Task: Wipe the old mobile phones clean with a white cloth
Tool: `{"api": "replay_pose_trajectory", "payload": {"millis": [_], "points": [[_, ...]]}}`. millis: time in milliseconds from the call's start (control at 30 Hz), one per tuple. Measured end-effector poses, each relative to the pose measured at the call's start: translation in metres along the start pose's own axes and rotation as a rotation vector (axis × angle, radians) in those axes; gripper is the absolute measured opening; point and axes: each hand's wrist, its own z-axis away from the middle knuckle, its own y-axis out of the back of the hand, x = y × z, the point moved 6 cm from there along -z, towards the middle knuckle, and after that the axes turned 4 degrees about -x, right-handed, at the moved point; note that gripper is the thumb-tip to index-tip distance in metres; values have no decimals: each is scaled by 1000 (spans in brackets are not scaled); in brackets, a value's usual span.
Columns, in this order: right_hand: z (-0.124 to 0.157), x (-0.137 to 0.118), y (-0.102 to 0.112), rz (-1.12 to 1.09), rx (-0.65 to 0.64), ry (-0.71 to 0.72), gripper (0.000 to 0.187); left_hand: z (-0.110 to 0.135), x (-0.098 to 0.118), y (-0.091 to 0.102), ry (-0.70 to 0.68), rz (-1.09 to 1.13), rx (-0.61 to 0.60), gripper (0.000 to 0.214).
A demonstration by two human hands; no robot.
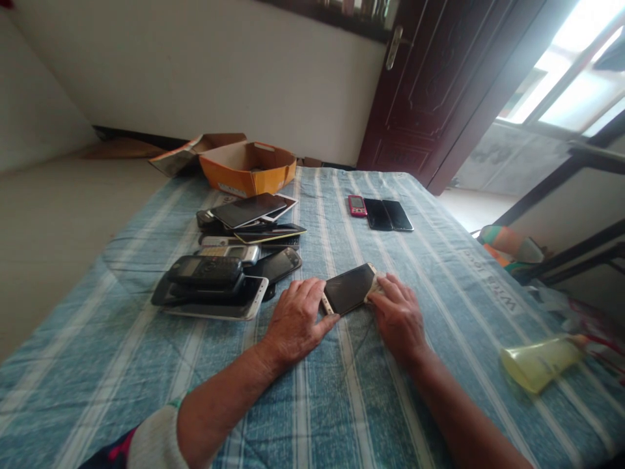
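Note:
A smartphone with a dark screen and pale edges [348, 289] lies on the blue striped cloth [342, 391] between my two hands. My left hand [297, 319] rests palm down at the phone's left end, fingers curled against its edge. My right hand [398, 312] holds the right end, and a small pale cloth or pad [375, 286] shows under its fingertips against the phone's corner. Just left of my left hand lies a pile of several old phones [229, 267], some stacked on others.
An open orange cardboard box [249, 168] stands at the far edge of the cloth. A small red phone [357, 205] and two black phones [388, 215] lie in a row further back. A yellowish plastic bottle [540, 361] lies at right. A dark door [430, 85] stands behind.

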Motion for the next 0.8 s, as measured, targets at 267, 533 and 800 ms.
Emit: {"api": "replay_pose_trajectory", "payload": {"millis": [267, 533, 800], "points": [[-3, 6, 1, -61, -7, 25, 24, -1, 0, 1, 17, 2, -12, 53], [-4, -26, -3, -37, -8, 170, 29, -1, 0, 0, 3, -10, 3, 52], [-5, -34, -2, -107, -48, 180, 27, -1, -1, 0, -1, -13, 8, 51]]}}
